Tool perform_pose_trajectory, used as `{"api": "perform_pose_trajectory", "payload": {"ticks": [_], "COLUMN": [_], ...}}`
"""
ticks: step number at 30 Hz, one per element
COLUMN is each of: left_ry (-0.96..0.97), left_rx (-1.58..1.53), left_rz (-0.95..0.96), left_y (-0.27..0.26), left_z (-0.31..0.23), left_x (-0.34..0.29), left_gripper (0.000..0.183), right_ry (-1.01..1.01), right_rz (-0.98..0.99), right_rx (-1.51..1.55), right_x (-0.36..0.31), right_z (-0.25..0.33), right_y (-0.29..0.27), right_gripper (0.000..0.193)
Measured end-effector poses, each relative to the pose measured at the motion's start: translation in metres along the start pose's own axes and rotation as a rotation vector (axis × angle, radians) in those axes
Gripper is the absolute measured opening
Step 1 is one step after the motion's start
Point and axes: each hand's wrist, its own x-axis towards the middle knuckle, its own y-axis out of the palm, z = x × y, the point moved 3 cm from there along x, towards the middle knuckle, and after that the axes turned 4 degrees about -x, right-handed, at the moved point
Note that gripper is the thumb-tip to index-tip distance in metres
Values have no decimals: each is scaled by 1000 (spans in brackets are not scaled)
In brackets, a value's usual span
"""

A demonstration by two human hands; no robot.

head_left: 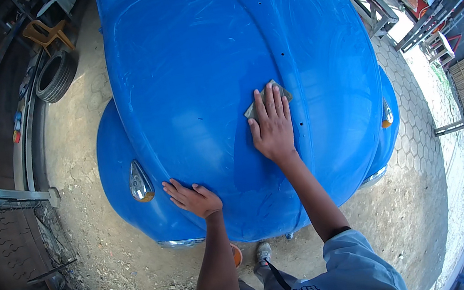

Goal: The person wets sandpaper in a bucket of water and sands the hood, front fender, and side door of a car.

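A blue car hood [191, 67] with whitish smears and scratches fills the middle. My right hand [274, 127] lies flat on a greyish-olive cloth or pad [250, 111], pressing it against the hood just left of the raised centre ridge. Whether it is a folded cloth or an abrasive sheet I cannot tell. Around and below that hand the paint looks darker. My left hand [193, 198] rests with fingers stretched on the hood's lower left edge, holding nothing. Beside it, a chrome light with an amber lens [141, 184] sits on the left fender.
An orange bucket [237, 255] stands on the ground near my shoe [263, 251]. At the far left are a tire [56, 76] and a brown plastic chair [48, 34]. A metal frame [1, 192] runs along the left; a white stool [438, 48] stands at the right.
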Motion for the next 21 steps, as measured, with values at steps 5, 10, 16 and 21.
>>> {"api": "perform_pose_trajectory", "payload": {"ticks": [5, 10, 16, 21], "left_ry": [43, 11, -3, -8], "left_rx": [-13, -10, -14, -45], "left_rz": [-5, -6, 1, 19], "left_y": [2, -3, -4, 3], "left_z": [-8, 1, -5, -10], "left_x": [2, 6, 6, -1], "left_gripper": [68, 70, 66, 65], "right_ry": [17, -320, -412, -176], "right_rz": [-55, 199, 135, -47], "right_rx": [-14, 111, 99, -67], "right_x": [13, -107, -17, 51], "right_z": [20, 43, 33, 42], "right_y": [-1, 3, -2, 19], "right_gripper": [63, 66, 66, 64]}}
